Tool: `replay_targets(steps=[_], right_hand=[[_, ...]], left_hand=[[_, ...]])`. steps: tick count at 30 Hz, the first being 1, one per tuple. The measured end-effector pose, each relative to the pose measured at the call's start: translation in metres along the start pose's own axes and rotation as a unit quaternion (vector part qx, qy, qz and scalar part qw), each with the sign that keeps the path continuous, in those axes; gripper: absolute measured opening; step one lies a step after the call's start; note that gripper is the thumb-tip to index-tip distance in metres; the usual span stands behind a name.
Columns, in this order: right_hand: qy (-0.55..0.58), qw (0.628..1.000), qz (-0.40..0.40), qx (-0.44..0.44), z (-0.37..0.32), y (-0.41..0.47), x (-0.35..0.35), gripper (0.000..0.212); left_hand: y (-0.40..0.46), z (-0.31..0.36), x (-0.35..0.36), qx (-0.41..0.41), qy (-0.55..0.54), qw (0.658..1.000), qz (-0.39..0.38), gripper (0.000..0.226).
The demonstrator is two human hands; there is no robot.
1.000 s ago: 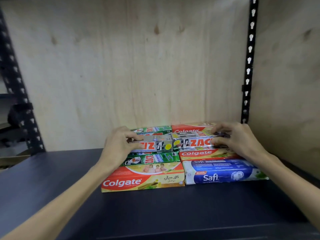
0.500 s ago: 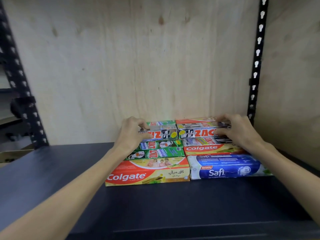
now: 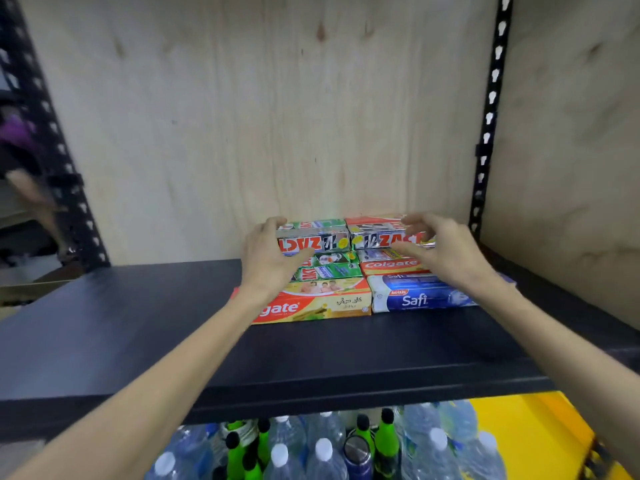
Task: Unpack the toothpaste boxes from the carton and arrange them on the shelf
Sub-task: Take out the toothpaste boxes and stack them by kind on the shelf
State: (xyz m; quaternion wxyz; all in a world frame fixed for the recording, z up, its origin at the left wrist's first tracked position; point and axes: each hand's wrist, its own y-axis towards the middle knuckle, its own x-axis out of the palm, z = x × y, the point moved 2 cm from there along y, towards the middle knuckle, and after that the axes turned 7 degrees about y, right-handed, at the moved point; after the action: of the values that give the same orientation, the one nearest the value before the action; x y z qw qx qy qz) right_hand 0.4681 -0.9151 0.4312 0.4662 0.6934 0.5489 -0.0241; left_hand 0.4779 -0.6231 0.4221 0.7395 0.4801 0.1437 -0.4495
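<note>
The toothpaste boxes sit in two stacks against the wooden back panel (image 3: 242,116) toward the right of the dark shelf (image 3: 121,323). On top lie two silver boxes end to end: the left silver box (image 3: 318,241) and the right silver box (image 3: 377,239). Under them are green boxes (image 3: 329,270) on the left and a red and yellow box (image 3: 391,265) on the right, with a large red box (image 3: 322,303) and a blue box (image 3: 419,296) in front at the bottom. The left hand (image 3: 266,258) rests at the left end of the left silver box, fingers curled over its end and thumb along its lower front. The right hand (image 3: 446,251) hovers by the right silver box with fingers spread and loosely bent; whether they touch it cannot be told. Below the shelf stand clear bottles (image 3: 325,452) and green bottles (image 3: 384,441).
</note>
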Motion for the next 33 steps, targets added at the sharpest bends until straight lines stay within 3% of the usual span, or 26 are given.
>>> replay_targets(steps=[10, 16, 18, 23, 28, 33], right_hand=[[0.112, 0.99, 0.054, -0.06, -0.096, -0.145, 0.027, 0.05], [0.16, 0.981, 0.081, -0.068, -0.119, -0.275, 0.081, 0.04], [0.157, 0.985, 0.054, -0.042, -0.105, -0.316, 0.112, 0.04], [0.104, 0.99, -0.08, 0.058, -0.042, -0.41, 0.196, 0.048], [0.047, 0.973, -0.19, 0.123, 0.002, -0.486, 0.25, 0.054], [0.014, 0.941, -0.301, 0.156, 0.035, -0.548, 0.285, 0.059]], left_hand=[[-0.162, 0.025, -0.059, 0.074, -0.068, 0.994, 0.053, 0.049], [-0.301, -0.02, -0.061, 0.067, -0.073, 0.987, 0.124, 0.039], [-0.34, -0.048, -0.047, 0.048, -0.067, 0.992, 0.09, 0.039], [-0.422, -0.135, 0.003, -0.032, 0.027, 0.996, -0.083, 0.048], [-0.485, -0.205, 0.04, -0.11, 0.151, 0.959, -0.212, 0.056], [-0.53, -0.25, 0.067, -0.144, 0.177, 0.916, -0.33, 0.065]])
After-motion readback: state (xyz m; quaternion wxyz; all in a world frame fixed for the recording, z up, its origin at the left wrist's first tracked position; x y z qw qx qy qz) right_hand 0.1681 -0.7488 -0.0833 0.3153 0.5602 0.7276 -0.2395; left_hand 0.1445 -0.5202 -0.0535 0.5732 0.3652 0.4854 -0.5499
